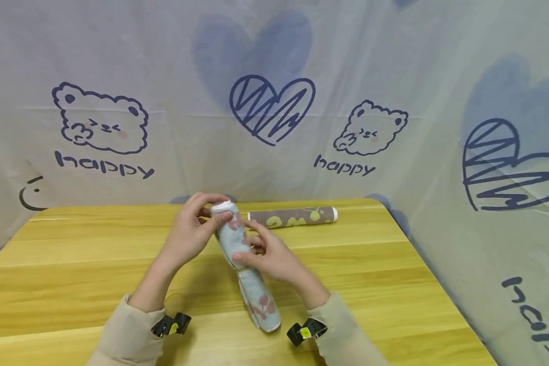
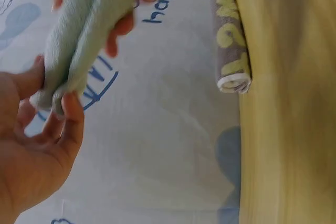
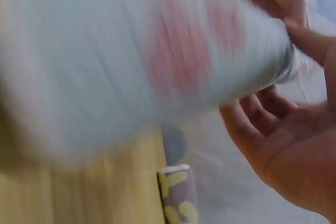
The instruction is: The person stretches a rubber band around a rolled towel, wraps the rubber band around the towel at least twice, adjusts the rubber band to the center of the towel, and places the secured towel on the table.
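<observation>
A rolled light-blue towel with pink cherry shapes is held up at a tilt over the table. Around its middle runs a thin band, where the roll narrows. My left hand grips the upper end, thumb in front and fingers behind. Lower down, my right hand pinches the towel near the band between thumb and fingers. The left wrist view shows two rolled folds of the towel side by side. In the right wrist view its loose end is blurred and close to the camera.
A second rolled towel, brown-grey with yellow shapes and white ends, lies along the back of the wooden table. Behind the table hangs a pale cloth printed with hearts and bears. It hangs along the right side too.
</observation>
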{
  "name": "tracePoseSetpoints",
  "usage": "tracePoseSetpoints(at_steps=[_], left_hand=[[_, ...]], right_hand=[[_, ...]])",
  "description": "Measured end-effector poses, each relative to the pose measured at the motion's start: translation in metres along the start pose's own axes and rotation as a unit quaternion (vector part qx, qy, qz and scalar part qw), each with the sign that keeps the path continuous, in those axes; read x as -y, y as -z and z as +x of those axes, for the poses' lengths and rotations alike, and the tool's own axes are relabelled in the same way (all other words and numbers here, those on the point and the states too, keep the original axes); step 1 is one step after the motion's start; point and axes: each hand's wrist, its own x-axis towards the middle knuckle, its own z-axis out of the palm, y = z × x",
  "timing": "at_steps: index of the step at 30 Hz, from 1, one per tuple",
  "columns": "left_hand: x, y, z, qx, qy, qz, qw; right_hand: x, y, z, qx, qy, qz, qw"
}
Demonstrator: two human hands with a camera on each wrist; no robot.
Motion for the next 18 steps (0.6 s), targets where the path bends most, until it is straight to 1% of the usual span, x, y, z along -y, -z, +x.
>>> tracePoseSetpoints(at_steps=[2, 5, 7, 8, 9, 11, 15, 18], left_hand=[[-0.001, 0.008, 0.001, -0.046, 0.013, -0.006, 0.9989], [-0.001, 0.024, -0.001, -0.106, 0.046, -0.018, 0.9932], [0.001, 0.036, -0.003, -0.132, 0.068, -0.021, 0.9887], [0.003, 0.042, -0.004, -0.138, 0.077, -0.021, 0.9873], [0.005, 0.049, -0.006, -0.138, 0.084, -0.02, 0.9866], [0.012, 0.061, -0.009, -0.126, 0.089, -0.005, 0.988], [0.031, 0.083, -0.014, -0.079, 0.084, 0.034, 0.9928], [0.048, 0.099, -0.016, -0.046, 0.091, 0.06, 0.993]], right_hand=[[-0.004, 0.001, -0.001, 0.014, -0.01, -0.03, 0.9994], [-0.012, 0.004, -0.002, 0.034, -0.016, -0.061, 0.9974], [-0.018, 0.006, -0.001, 0.031, -0.015, -0.075, 0.9966], [-0.021, 0.007, 0.0, 0.022, -0.011, -0.081, 0.9964], [-0.023, 0.008, 0.0, 0.007, -0.009, -0.086, 0.9963], [-0.026, 0.011, 0.002, -0.028, -0.009, -0.092, 0.9953], [-0.028, 0.016, 0.01, -0.107, -0.013, -0.1, 0.9892], [-0.031, 0.017, 0.024, -0.153, 0.0, -0.101, 0.983]])
